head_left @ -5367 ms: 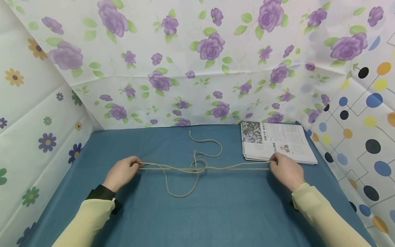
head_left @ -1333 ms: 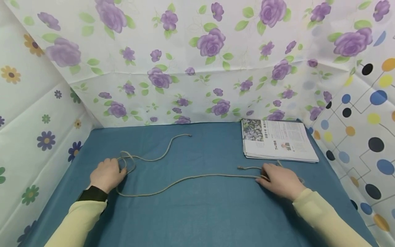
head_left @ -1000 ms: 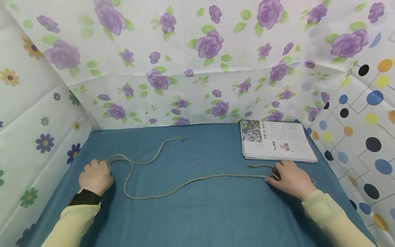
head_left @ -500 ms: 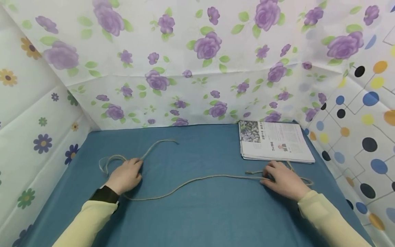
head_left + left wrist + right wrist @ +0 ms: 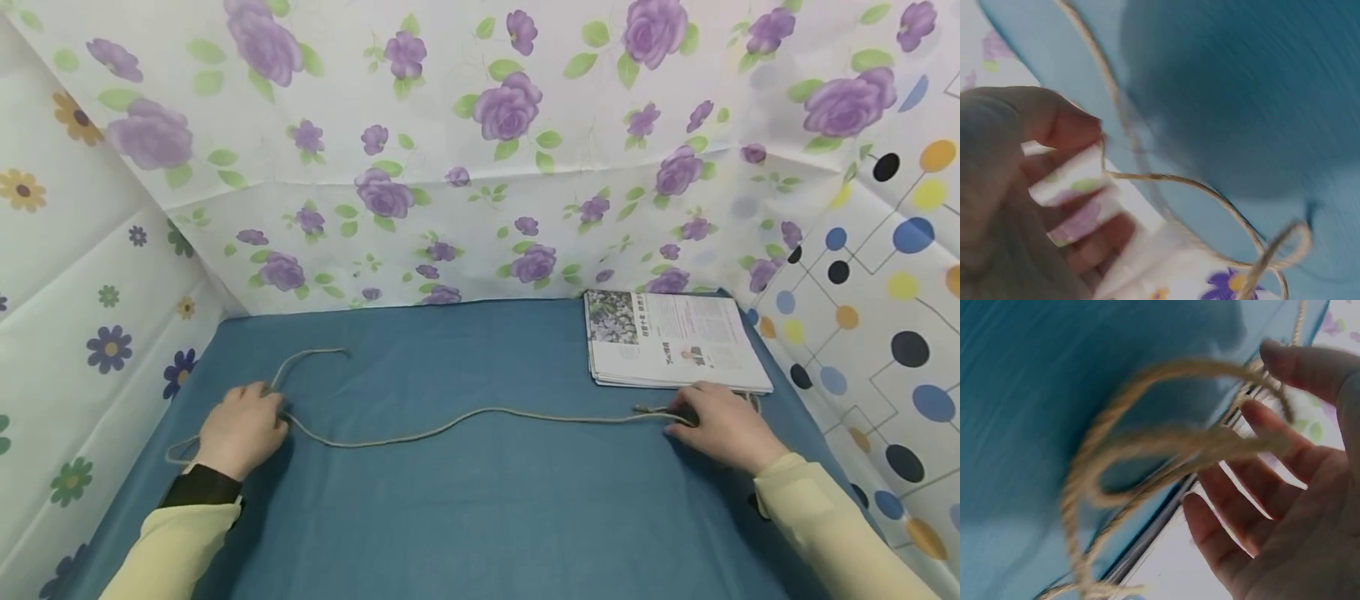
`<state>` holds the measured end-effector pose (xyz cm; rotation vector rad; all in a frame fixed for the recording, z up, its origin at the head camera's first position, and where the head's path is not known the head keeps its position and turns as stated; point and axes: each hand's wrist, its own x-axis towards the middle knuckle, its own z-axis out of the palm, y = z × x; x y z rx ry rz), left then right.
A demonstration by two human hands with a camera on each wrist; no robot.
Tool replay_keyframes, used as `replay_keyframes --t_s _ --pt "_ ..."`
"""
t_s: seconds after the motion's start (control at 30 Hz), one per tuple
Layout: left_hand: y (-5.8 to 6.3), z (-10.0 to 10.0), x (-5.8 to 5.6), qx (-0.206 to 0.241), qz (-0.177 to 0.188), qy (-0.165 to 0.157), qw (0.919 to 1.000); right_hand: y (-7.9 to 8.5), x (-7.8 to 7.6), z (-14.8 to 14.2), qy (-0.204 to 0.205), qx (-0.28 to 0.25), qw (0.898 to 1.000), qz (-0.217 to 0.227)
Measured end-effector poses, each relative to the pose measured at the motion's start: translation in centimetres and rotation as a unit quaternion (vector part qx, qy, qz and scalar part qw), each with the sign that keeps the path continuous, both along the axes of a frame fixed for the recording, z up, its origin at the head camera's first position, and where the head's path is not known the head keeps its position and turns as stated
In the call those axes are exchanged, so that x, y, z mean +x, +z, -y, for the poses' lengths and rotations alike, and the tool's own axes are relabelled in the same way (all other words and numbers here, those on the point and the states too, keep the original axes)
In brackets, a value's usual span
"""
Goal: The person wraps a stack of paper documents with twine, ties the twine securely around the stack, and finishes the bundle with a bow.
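A thin tan twine cord [image 5: 431,432] runs in a wavy line across the blue cloth between the two hands. On the left side, my left hand [image 5: 240,429] pinches it; the left wrist view shows thumb and forefinger meeting on the cord [image 5: 1166,177], with a loop below them. One cord end curves off beyond that hand. My right hand [image 5: 723,425] is at the newspaper's front edge, palm towards its wrist camera. Its fingers are spread and nearly straight, thumb apart from forefinger. Blurred cord loops [image 5: 1069,506] lie in and beside that gap.
A stack of folded newspapers [image 5: 697,342] lies at the back right, just behind the right hand. Blue cloth [image 5: 480,517] covers the table. A flowered sheet [image 5: 420,167] hangs at the back, with patterned sheets on both sides.
The crossed, stretched cord has become one wavy line. Lately my left hand moved right, then back left, drawing the cord's far end left. My right hand shifted slightly right, with the cord end following.
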<state>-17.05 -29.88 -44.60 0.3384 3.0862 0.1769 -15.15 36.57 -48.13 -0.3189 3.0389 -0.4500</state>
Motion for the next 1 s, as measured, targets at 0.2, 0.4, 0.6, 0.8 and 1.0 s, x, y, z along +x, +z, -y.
replay_keyframes --t_s 0.2,0.4,0.6,0.8,1.0 --pt "-0.8 -1.4 -0.3 0.066 -0.034 -0.145 0.9867 0.2 0.2 0.4 0.048 0.013 0.999 -0.001" --pt "-1.6 0.2 0.1 0.061 -0.026 -0.1 0.9927 0.0 0.7 -1.2 0.052 -0.002 0.999 0.005" --pt "-1.8 1.9 0.4 0.06 -0.022 -0.073 0.9953 -0.3 0.5 -4.0 0.024 0.005 1.0 -0.011" --pt "-1.9 2.9 0.5 0.056 -0.035 -0.06 0.996 -0.3 0.8 -5.4 0.05 0.02 0.999 -0.002" --pt "-2.4 3.7 0.8 0.056 -0.033 -0.043 0.9969 -0.4 1.6 -5.9 0.056 0.071 0.996 -0.013"
